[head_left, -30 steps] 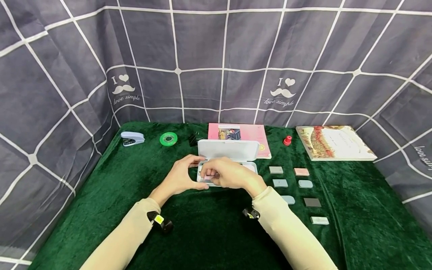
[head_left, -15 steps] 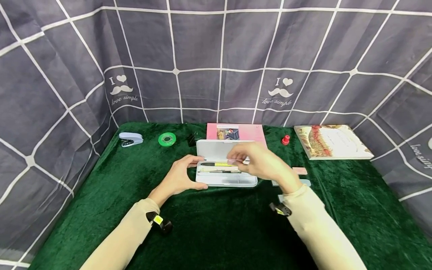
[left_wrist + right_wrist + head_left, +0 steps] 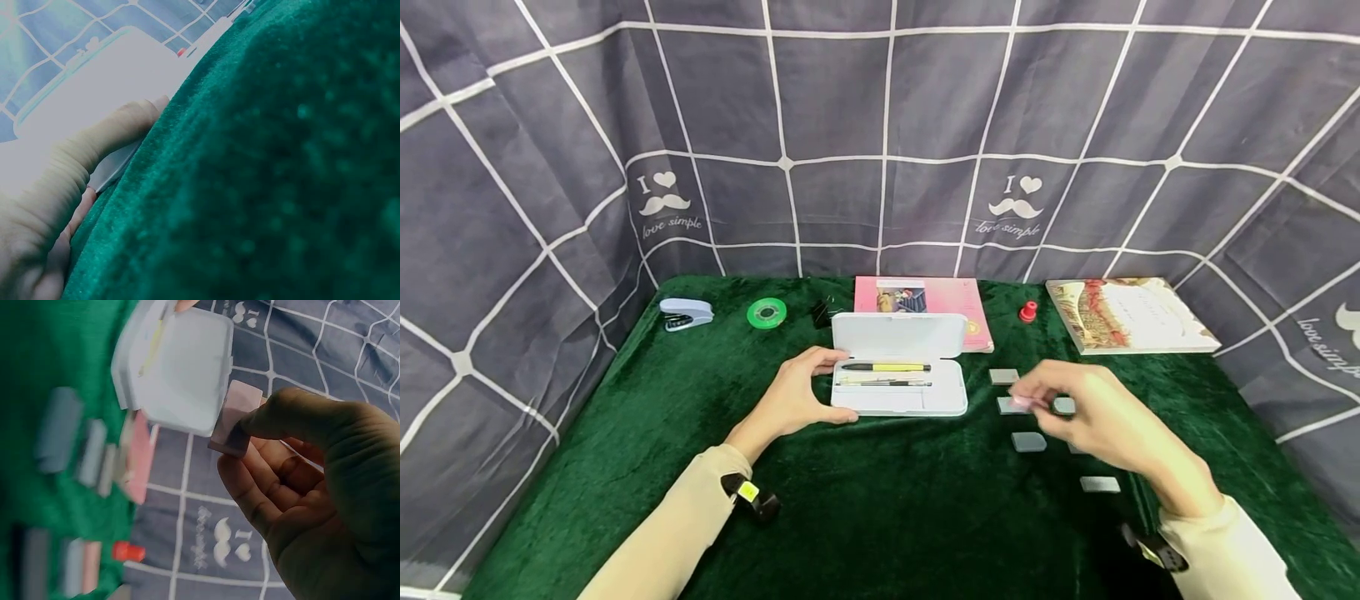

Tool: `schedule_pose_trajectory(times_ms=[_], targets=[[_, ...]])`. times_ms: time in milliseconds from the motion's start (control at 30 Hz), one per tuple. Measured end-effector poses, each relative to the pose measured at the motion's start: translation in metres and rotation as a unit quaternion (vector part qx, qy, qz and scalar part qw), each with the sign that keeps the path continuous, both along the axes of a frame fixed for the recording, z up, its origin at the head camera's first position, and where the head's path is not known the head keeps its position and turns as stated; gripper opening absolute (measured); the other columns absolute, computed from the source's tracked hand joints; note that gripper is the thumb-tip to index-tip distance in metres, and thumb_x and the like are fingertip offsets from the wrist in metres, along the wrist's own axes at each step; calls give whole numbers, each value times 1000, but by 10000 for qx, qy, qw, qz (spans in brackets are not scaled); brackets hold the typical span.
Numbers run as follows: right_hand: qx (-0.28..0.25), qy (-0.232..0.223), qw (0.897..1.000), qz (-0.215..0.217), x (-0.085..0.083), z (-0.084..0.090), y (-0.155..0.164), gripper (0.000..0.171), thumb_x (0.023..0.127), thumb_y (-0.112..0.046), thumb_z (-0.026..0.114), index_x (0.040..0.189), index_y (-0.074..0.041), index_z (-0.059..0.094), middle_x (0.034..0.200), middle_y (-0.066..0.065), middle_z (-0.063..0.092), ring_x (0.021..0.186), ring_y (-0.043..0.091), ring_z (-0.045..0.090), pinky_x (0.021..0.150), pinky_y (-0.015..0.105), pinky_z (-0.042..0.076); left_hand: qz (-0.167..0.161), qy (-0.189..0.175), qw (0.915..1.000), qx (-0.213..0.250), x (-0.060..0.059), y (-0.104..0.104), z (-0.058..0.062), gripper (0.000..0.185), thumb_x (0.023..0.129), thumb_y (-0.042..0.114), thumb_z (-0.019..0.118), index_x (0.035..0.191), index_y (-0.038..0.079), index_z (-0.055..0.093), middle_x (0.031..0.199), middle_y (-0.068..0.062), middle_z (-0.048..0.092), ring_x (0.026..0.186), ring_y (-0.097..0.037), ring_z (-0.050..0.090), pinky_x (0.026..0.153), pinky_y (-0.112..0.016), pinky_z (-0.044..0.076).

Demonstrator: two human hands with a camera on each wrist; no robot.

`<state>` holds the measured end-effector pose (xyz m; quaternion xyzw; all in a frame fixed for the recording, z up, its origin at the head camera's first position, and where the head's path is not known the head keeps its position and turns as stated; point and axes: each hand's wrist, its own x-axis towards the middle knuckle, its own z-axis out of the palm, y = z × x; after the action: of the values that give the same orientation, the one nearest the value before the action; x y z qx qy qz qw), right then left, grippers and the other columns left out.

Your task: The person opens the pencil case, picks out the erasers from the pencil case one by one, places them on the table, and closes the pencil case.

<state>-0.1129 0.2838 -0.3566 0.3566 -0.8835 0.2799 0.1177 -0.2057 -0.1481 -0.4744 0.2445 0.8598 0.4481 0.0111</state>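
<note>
An open white pencil case (image 3: 943, 392) lies on the green cloth, its lid raised at the back. Inside are a yellow-and-black pen (image 3: 895, 367) and a slimmer pen (image 3: 883, 383). My left hand (image 3: 790, 398) grips the case's left end, thumb at the front and fingers behind. To the right of the case, my right hand (image 3: 1097, 417) pinches a pink eraser (image 3: 239, 412) between thumb and fingers, above several grey and bluish erasers. Among these are a grey eraser (image 3: 1003, 377), a rounded bluish eraser (image 3: 1028, 442) and a pale eraser (image 3: 1100, 484). The right hand hides others.
Along the back stand a lilac stapler (image 3: 686, 314), a green tape roll (image 3: 767, 313), a black binder clip (image 3: 823, 313), a pink booklet (image 3: 951, 292), a small red object (image 3: 1028, 312) and a thick book (image 3: 1138, 315). A grey grid curtain (image 3: 827, 92) hangs behind.
My right hand has lifted out of the pencil case and swung right over the row of erasers, carrying the pink eraser. The left hand keeps its grip on the case.
</note>
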Motion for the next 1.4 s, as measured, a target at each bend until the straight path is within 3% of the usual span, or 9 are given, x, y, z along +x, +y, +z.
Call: schedule_pose_trajectory(times_ms=[200,400,633,867,1100,1267,1400], targets=[[-131,-621,9978,-200,28,-32,17,53,82,15,89,110,-29,78,99,-18,75,85,0,68,74,20,60,0,-2,10000,8,-1,0,-2,93,72,35,109,151,11,66,148,-9,66,133,-32,71,115,-52,58],[-136,-947,9954,-96,42,-60,22,52,82,17,87,106,-28,78,97,-17,75,84,-1,68,70,23,61,-28,34,10000,12,-2,0,-3,93,72,35,109,151,11,66,148,-8,67,132,-32,71,115,-52,58],[-50,-960,9950,260,47,-66,21,54,80,16,88,103,-32,76,96,-16,70,82,1,63,68,20,56,-30,36,10000,25,-1,-1,-3,93,72,35,109,151,11,66,148,-8,67,132,-32,71,115,-51,59],[13,-979,9939,499,48,-64,22,42,88,5,90,102,-32,78,101,-15,71,85,3,66,72,18,55,-40,29,10000,29,-2,0,-2,93,71,33,110,151,11,66,149,-9,66,133,-32,71,116,-49,58],[-221,-768,9960,391,31,-44,15,36,89,-2,94,106,-29,77,103,-13,75,88,5,70,78,18,57,-61,13,10000,52,-2,-1,-2,93,72,31,109,151,9,65,149,-10,66,133,-33,70,116,-50,58],[-447,-385,9981,-153,-1,-24,-1,40,88,0,94,110,-28,75,109,-14,76,92,7,71,82,16,57,-28,47,10000,35,-1,-1,-1,93,72,32,109,150,10,65,148,-10,67,133,-33,70,116,-50,58],[-700,-563,9933,-728,-32,-20,-19,34,97,-7,89,124,-20,73,119,-8,75,103,12,71,89,23,61,40,-42,9998,170,-1,2,-1,97,70,29,110,148,10,55,147,-14,66,133,-34,70,118,-49,56]])
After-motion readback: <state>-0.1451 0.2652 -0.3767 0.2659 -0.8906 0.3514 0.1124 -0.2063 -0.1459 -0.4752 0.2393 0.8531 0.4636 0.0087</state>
